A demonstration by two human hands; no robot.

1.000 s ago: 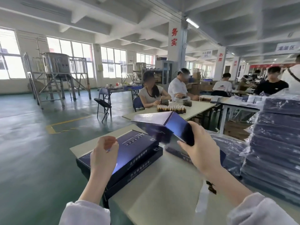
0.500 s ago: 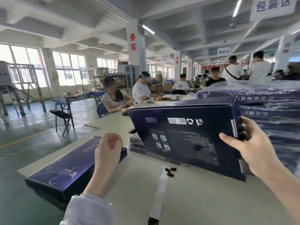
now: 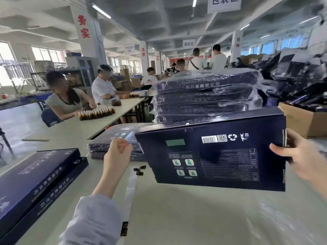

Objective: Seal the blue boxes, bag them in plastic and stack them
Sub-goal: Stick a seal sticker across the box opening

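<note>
My right hand (image 3: 304,160) grips the right end of a dark blue box (image 3: 221,156), held in the air on edge with its printed back side toward me. My left hand (image 3: 118,152) is raised in a fist just left of the box, apart from it, with nothing visible in it. Behind the box rises a stack of bagged blue boxes (image 3: 207,99) in clear plastic. A lower pile of bagged boxes (image 3: 113,140) lies behind my left hand. Two unbagged blue boxes (image 3: 35,177) lie stacked at the left on the table (image 3: 194,218).
A white backing strip (image 3: 130,190) and small dark sticker bits (image 3: 139,170) lie on the table under my left arm. A cardboard carton (image 3: 304,121) stands at the right. People sit at a far table with rows of brown bottles (image 3: 97,113).
My view has swung to the right. The box in my right hand has turned from flat to on edge and now sits in front of the bagged stack. My left fist stays raised.
</note>
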